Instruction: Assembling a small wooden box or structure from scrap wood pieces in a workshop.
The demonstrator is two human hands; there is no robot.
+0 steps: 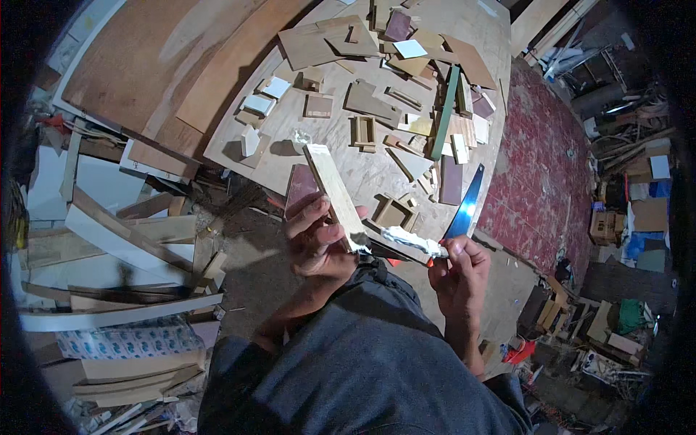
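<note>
My left hand (319, 235) is closed round a pale flat wood strip (332, 188), which it holds tilted above the near edge of the table. White paste sits on the strip's lower end, close to my body. My right hand (462, 272) pinches a short stick (413, 239) thickly smeared with white paste, its coated end pointing left toward the strip. Strip and stick are apart. Just beyond my right fingers a saw blade (465, 206) shines blue at the table's right edge; its handle is hidden. A small open wooden frame (395, 214) lies behind the stick.
Many wood offcuts cover the table (268, 170), among them a long green strip (446, 112) and a small box frame (362, 134). Large boards (174, 65) lean at the left. Scrap boards (123, 239) pile below them. A worn red panel (533, 159) lies right of the table.
</note>
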